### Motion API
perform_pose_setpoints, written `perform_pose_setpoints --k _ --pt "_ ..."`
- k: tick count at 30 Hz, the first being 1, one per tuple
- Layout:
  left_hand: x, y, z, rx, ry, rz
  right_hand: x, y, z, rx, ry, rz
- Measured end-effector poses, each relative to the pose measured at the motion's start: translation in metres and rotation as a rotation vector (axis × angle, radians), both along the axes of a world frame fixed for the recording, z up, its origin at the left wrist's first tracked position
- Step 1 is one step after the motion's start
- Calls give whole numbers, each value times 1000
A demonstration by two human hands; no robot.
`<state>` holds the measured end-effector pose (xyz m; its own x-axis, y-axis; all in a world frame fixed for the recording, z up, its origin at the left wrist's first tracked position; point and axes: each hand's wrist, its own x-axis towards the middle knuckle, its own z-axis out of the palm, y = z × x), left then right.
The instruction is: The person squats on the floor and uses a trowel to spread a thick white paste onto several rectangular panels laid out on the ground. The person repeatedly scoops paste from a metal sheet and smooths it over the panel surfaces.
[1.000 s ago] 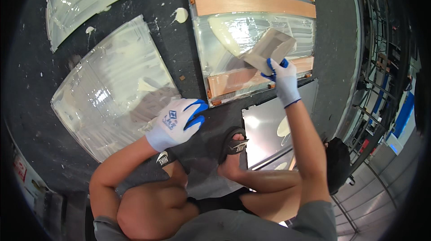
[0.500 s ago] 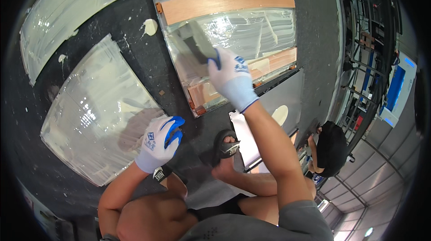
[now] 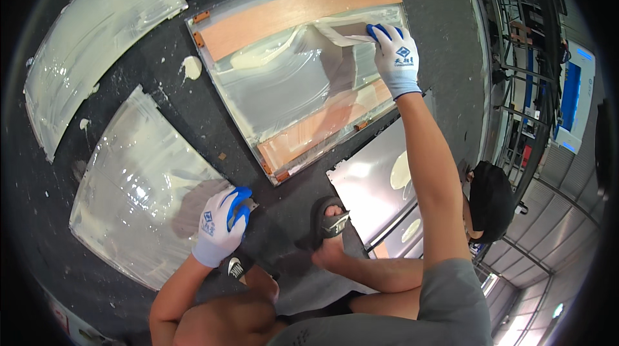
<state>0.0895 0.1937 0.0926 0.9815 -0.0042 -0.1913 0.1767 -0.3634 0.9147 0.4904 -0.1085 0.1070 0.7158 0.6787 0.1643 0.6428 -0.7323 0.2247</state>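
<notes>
In my right hand (image 3: 394, 56), gloved white with blue fingertips, is a flat trowel (image 3: 342, 35); its handle is hidden under my fingers. The blade lies at the right part of a framed panel (image 3: 271, 95), on wet cream-coloured paste. Two bare wood strips (image 3: 303, 9) run along that panel's far and near sides. My left hand (image 3: 222, 223), in a matching glove, hovers by the near right corner of a curved, paste-coated panel (image 3: 142, 185). Its fingers are loosely curled and apart, and I see nothing in them.
Another coated curved panel (image 3: 97, 43) lies at the far left. Paste blobs (image 3: 191, 67) spot the dark floor. A bare metal panel (image 3: 371, 172) with paste puddles lies near my sandalled foot (image 3: 332, 217). At right are a person in black (image 3: 490, 201) and metal racks (image 3: 525, 88).
My right hand has swept the trowel rightward across the framed panel, smoothing the paste and leaving a ridge along the far wood strip. My left hand has shifted only slightly.
</notes>
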Motion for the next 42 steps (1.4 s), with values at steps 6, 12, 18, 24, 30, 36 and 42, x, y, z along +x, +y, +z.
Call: perform_pose_setpoints --k 6,12,18,24,30,36,42 --pt "-8 12 -1 -3 69 12 44 -18 -1 192 -95 39" --pt "-14 21 1 17 96 -12 87 -12 10 84 77 -263" --pt "-10 22 2 0 96 9 75 7 7 21 144 -332" --pt "-5 21 -1 -6 77 -1 -29 63 -5 -66 178 -86" --pt "-2 15 0 0 72 2 -97 116 13 96 426 20" --pt "-7 19 0 -19 96 10 -1 66 3 578 741 -448" --pt "-14 23 1 24 83 11 102 -22 -7 763 737 -840"
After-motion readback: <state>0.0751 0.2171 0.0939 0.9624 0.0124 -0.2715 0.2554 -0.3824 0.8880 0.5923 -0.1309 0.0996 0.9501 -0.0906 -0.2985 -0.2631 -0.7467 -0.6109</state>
